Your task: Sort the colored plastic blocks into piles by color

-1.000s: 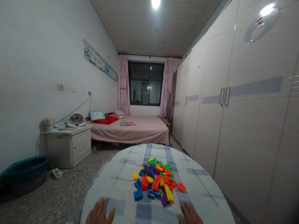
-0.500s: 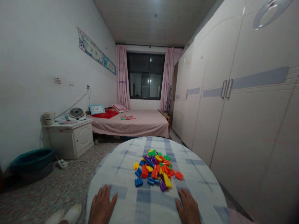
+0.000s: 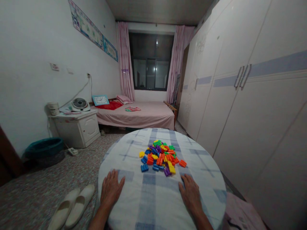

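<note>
A loose heap of plastic building blocks (image 3: 161, 157) in red-orange, yellow, blue, green and purple lies on the round table (image 3: 129, 195), which has a blue-and-white checked cloth. My left hand (image 3: 112, 187) rests flat on the cloth at the left, fingers stretched, holding nothing. On the right, my right hand (image 3: 190, 190) lies palm down with its fingers extended, also without anything in it. It is just in front of the heap, nearest to a yellow block (image 3: 171, 167) and a purple block (image 3: 167, 172). Neither hand touches a block.
Beyond the table stands a bed (image 3: 144, 115) with a pink sheet. A white cabinet (image 3: 87, 127) bears a small fan (image 3: 80, 103). Pale slippers (image 3: 80, 204) and a green basin (image 3: 44, 147) are on the floor at left. A tall white wardrobe (image 3: 263, 127) lines the right.
The view has tilted down, so the table and blocks sit higher in the picture and more of my forearms and the slippers shows. Both hands stay flat on the cloth; the blocks have not moved.
</note>
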Motion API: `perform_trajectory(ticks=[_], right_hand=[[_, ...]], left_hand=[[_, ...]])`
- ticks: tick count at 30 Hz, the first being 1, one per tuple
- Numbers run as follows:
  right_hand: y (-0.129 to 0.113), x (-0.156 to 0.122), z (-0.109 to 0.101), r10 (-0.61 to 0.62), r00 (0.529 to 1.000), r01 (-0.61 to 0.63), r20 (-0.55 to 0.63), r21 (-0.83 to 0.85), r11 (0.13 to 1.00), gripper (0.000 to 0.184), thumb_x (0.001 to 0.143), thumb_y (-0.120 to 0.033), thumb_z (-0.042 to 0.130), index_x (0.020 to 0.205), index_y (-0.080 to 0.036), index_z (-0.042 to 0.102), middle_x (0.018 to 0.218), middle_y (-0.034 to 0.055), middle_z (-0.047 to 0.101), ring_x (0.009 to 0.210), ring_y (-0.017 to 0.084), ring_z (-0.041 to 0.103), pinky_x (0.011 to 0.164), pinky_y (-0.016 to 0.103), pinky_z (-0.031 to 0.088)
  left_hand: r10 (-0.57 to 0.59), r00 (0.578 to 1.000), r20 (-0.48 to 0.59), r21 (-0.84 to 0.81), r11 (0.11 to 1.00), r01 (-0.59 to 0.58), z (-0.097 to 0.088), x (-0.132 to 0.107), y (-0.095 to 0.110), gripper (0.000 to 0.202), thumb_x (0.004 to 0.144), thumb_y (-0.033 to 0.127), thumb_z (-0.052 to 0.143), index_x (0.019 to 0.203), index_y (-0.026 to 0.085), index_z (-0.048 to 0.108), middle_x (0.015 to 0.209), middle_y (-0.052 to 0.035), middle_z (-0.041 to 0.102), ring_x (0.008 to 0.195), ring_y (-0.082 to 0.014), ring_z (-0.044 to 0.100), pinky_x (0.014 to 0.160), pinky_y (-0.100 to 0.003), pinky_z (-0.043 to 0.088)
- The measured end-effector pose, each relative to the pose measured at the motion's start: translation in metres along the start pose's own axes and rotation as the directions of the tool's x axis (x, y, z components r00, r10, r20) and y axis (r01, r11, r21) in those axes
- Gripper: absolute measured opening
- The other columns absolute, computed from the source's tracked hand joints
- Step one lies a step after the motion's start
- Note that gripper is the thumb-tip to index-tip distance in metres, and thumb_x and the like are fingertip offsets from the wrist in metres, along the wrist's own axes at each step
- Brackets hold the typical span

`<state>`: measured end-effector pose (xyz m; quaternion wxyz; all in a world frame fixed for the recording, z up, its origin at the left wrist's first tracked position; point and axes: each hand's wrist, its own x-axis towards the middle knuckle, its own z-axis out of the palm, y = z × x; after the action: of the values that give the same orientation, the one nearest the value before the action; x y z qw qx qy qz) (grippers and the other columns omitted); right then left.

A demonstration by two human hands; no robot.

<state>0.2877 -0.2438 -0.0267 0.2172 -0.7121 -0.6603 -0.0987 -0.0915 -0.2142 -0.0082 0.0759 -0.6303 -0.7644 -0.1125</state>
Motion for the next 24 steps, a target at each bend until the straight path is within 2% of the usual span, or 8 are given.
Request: perform_trajectory(ticks=[16, 21, 23, 24], right_hand=[[0.001, 0.0, 0.0, 0.007, 1.0, -0.007, -0.002, 0.009, 1.0, 0.042, 0.088, -0.032, 0.04, 0.118, -0.011, 0.062, 0.126, 0.0141, 0.058, 0.12, 0.025, 0.05, 0.102, 0.037, 0.035], [0.0, 0.0, 0.001, 0.014, 1.0, -0.014, 0.001, 0.003, 1.0, 0.042, 0.088, -0.031, 0.04, 0.118, -0.011, 0.062, 0.127, 0.0138, 0.058, 0.121, 0.025, 0.05, 0.103, 0.038, 0.035], [0.001, -0.001, 0.003, 0.014, 1.0, -0.014, -0.01, -0.002, 1.0, 0.042, 0.088, -0.031, 0.04, 0.118, -0.012, 0.062, 0.128, 0.0131, 0.058, 0.121, 0.025, 0.049, 0.103, 0.038, 0.035], [0.001, -0.001, 0.004, 0.013, 1.0, -0.013, -0.018, -0.006, 1.0, 0.042, 0.088, -0.031, 0.041, 0.118, -0.013, 0.062, 0.128, 0.0128, 0.058, 0.122, 0.025, 0.049, 0.104, 0.038, 0.034]], left_hand=[[0.005, 1.0, -0.007, -0.025, 1.0, -0.005, 0.002, 0.002, 0.0, 0.062, 0.089, 0.044, 0.033, 0.135, 0.004, 0.045, 0.143, -0.0164, 0.043, 0.135, -0.0305, 0.034, 0.11, -0.044, 0.024], [0.002, 1.0, -0.008, -0.055, 0.998, -0.002, 0.011, 0.0, -0.006, 0.061, 0.088, 0.042, 0.036, 0.134, 0.004, 0.047, 0.143, -0.0174, 0.043, 0.134, -0.0309, 0.035, 0.11, -0.045, 0.024], [-0.007, 1.0, -0.025, -0.117, 0.993, 0.004, 0.007, 0.002, -0.005, 0.057, 0.087, 0.038, 0.037, 0.13, 0.004, 0.051, 0.141, -0.018, 0.045, 0.134, -0.0313, 0.036, 0.11, -0.046, 0.026], [-0.015, 0.999, -0.046, -0.171, 0.985, 0.007, -0.001, 0.004, -0.002, 0.055, 0.086, 0.036, 0.037, 0.127, 0.004, 0.054, 0.139, -0.018, 0.047, 0.133, -0.0309, 0.038, 0.11, -0.045, 0.028]])
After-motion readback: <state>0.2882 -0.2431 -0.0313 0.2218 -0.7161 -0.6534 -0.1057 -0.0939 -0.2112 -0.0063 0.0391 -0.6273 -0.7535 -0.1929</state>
